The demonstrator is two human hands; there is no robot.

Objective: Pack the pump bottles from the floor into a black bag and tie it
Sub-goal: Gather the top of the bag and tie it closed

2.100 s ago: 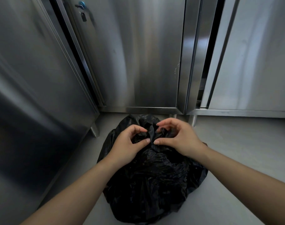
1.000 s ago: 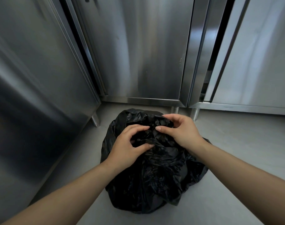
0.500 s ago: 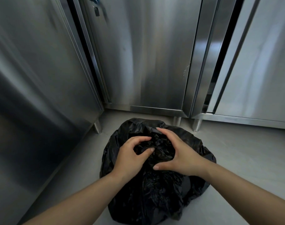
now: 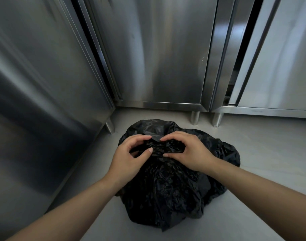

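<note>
A full black plastic bag [image 4: 169, 185] sits on the grey floor in front of me, its top gathered into crumpled folds. My left hand [image 4: 129, 157] curls over the left side of the gathered top, thumb and fingers around the plastic. My right hand [image 4: 188, 152] grips the right side of the same bunch, fingertips meeting the left hand's over the folds. No pump bottle shows; whatever the bag holds is hidden by the plastic.
Stainless steel cabinets stand close around: one [image 4: 44, 94] along the left, one [image 4: 162, 54] straight ahead, another [image 4: 277, 66] at the right with a dark gap at its door. Short metal legs [image 4: 195, 117] stand just beyond the bag. Bare floor [image 4: 263, 141] lies to the right.
Both hands stayed on the gathered bag top, working the folds. The right hand's fingers, stretched flat over the bunch half a second ago, now curl onto it beside the left's.
</note>
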